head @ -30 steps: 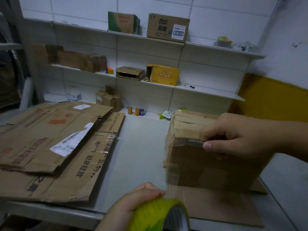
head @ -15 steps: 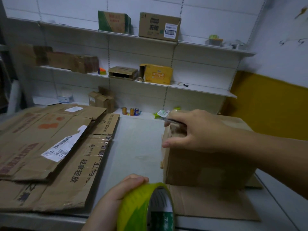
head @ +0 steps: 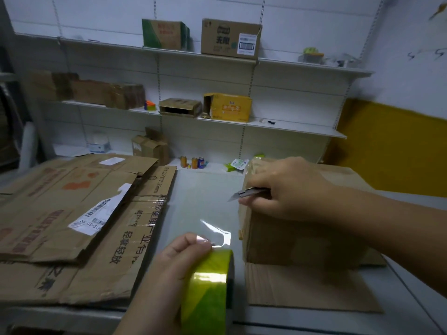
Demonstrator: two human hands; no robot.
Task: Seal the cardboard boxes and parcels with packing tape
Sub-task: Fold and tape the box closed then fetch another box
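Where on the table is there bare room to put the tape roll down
The widest bare patch of table runs between the flattened cardboard and the box, back toward the drink cans, though a clear tape strip crosses its near end. Left of it the cardboard covers the table; right, the box fills its cardboard sheet.

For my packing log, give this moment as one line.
left hand: holds tape roll | right hand: holds knife | tape strip: stretched to box, uncut
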